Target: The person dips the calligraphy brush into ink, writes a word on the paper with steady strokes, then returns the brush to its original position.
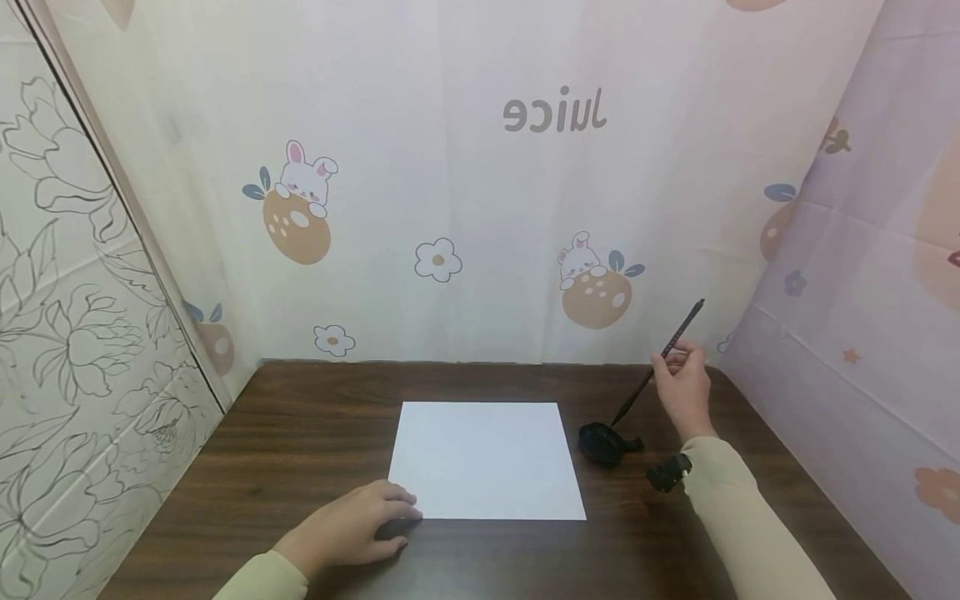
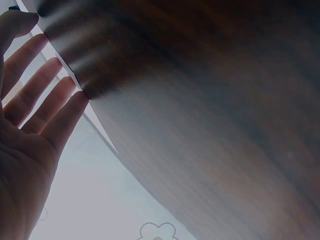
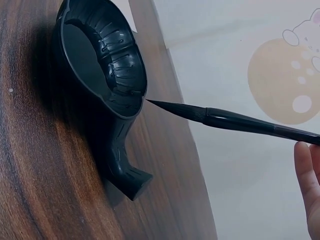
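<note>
A writing brush (image 1: 651, 379) slants down from my right hand (image 1: 684, 390), which pinches its dark handle between thumb and fingers. In the right wrist view the pointed black bristles (image 3: 175, 109) are at the rim of a black ink dish (image 3: 75, 55); whether they touch it I cannot tell. The dish has a scalloped wall and a stem-like handle (image 3: 127, 180). To its left lies a blank white sheet of paper (image 1: 487, 462). My left hand (image 1: 358, 525) rests at the paper's near left corner, fingers spread and loosely bent, fingertips down on the sheet and table.
The dark wood-grain table (image 1: 315, 442) ends at a printed curtain (image 1: 480, 208) behind it. More printed cloth hangs close on the left and on the right side. A black wrist device (image 1: 667, 472) sits on the right cuff.
</note>
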